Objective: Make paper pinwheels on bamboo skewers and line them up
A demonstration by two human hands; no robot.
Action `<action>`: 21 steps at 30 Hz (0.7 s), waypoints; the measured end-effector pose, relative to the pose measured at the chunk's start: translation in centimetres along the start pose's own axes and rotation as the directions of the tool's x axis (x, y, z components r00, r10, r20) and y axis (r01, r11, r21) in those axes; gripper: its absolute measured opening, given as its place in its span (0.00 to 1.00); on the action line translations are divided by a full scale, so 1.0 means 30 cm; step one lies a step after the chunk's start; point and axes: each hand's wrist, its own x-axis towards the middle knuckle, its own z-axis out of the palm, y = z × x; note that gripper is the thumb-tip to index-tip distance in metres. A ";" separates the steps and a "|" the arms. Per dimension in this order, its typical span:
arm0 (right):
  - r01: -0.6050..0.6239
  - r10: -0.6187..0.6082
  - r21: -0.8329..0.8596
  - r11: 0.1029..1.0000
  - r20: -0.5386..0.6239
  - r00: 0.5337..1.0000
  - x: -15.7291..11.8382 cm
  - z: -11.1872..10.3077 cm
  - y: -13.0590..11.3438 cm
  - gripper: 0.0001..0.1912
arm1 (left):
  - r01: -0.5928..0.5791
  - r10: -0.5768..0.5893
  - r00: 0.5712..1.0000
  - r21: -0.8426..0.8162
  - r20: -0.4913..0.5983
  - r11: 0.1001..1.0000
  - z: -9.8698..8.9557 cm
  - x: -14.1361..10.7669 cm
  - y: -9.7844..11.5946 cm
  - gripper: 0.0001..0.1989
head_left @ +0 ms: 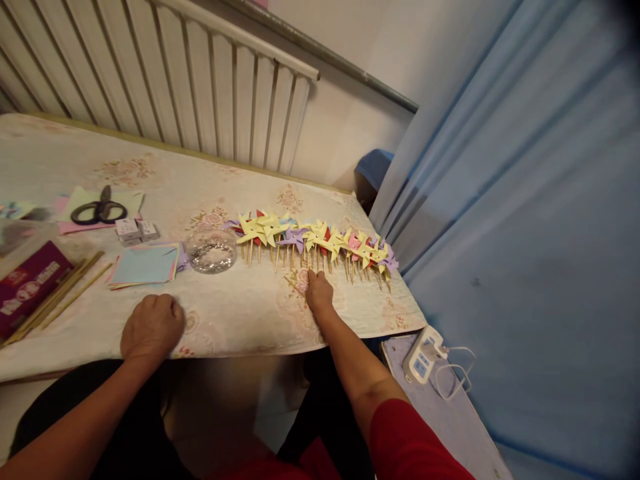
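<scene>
Several paper pinwheels in yellow, purple, red and pink lie in a long row on the cloth-covered table, their thin wooden sticks pointing toward me. My right hand reaches to the middle of this row, with its fingers closed around the lower end of a pinwheel stick. The fingertips are partly hidden. My left hand rests on the table's front edge, curled into a fist, and nothing shows in it. Between the hands, farther back, is a clear round dish of small shiny pieces. A stack of coloured paper squares lies beyond my left hand.
Black-handled scissors lie on paper at the left, near two small white boxes. Loose wooden sticks lie beside a purple package. A radiator is behind the table. A power strip and blue curtain are at the right.
</scene>
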 end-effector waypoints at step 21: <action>0.008 -0.009 -0.003 1.000 -0.022 1.000 -0.013 0.000 0.001 0.24 | 0.003 -0.003 1.000 0.003 0.023 1.000 -0.018 -0.004 0.002 0.18</action>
